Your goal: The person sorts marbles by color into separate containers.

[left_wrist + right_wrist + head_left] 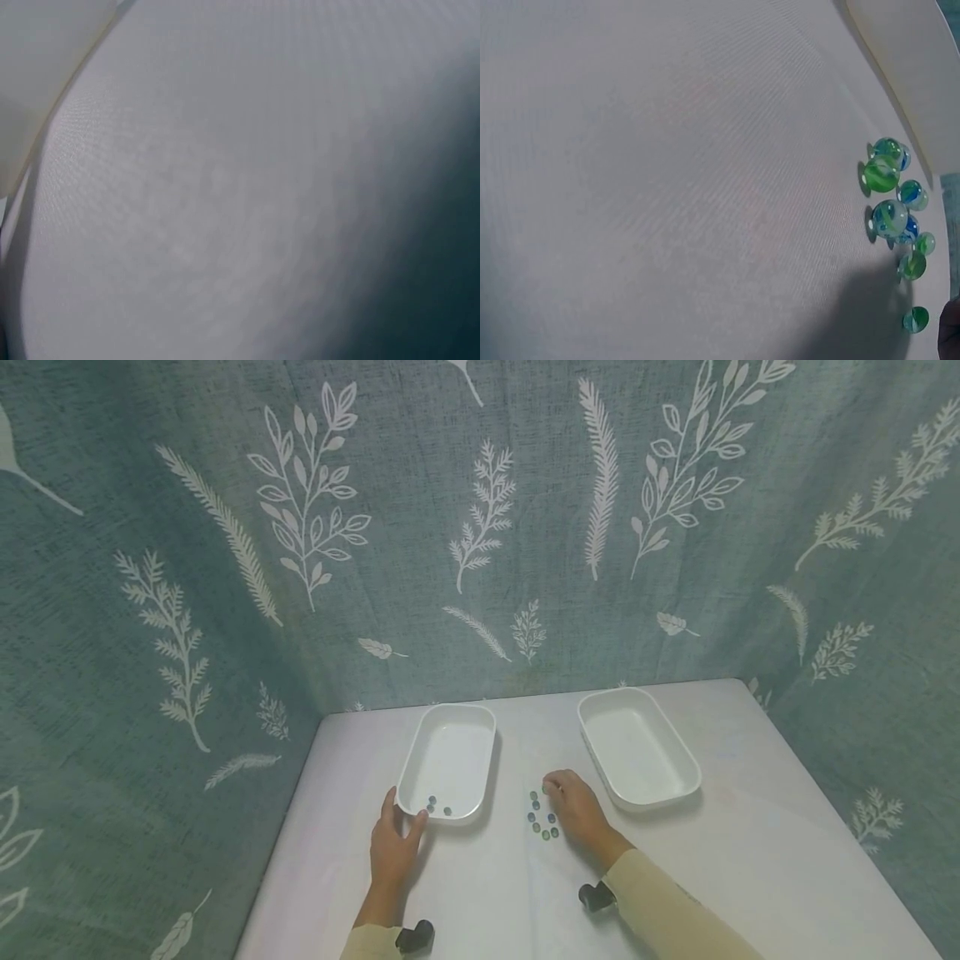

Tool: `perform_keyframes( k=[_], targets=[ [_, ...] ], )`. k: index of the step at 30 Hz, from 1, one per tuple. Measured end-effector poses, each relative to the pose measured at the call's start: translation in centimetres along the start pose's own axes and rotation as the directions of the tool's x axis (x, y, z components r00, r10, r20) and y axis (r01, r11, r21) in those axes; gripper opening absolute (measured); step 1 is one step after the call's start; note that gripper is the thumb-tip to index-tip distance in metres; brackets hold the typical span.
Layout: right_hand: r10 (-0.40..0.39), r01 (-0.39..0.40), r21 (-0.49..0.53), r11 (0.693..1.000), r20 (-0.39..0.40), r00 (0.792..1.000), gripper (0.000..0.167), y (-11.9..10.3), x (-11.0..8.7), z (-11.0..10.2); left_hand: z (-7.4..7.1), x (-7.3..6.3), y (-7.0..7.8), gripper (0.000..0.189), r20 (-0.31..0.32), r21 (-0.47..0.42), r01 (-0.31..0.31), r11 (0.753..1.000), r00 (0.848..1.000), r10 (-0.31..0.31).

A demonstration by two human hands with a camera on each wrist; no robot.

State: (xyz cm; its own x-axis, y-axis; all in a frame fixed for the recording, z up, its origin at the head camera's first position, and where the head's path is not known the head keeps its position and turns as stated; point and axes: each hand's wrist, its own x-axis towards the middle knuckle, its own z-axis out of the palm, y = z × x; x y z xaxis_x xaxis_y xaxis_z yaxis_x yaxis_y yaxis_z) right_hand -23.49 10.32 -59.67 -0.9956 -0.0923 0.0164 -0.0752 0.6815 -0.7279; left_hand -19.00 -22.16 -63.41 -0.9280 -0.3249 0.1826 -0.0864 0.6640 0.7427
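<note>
At the near left corner of the left white tray (483,760) my left hand (393,852) grips the rim, thumb at the front edge and fingers along the side. Several glass marbles (447,811) lie in that tray's near end. My right hand (577,810) is low over the table with bent fingers, its fingertips at a green marble (545,789). Whether they pinch it is too small to tell. Several green and blue marbles (890,219) lie loose on the table beside this hand. A dark fingertip (950,330) shows at the right wrist view's edge.
A second white tray (641,747) stands to the right, beyond my right hand, with no marbles visible in it. The table has a white cloth (480,893). Green leaf-patterned fabric (420,568) rises behind the table and at both sides.
</note>
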Motion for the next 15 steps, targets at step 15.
perform_keyframes(
  k=[15],
  targets=[
    [-0.083, 0.084, 0.057, 0.995, -0.007, 0.996, 0.029, -0.67, 0.52, 0.99, 0.01, 0.05, -0.19, 0.082, 0.006, -0.012, -0.032, 0.999, 0.999, 0.032]
  ],
)
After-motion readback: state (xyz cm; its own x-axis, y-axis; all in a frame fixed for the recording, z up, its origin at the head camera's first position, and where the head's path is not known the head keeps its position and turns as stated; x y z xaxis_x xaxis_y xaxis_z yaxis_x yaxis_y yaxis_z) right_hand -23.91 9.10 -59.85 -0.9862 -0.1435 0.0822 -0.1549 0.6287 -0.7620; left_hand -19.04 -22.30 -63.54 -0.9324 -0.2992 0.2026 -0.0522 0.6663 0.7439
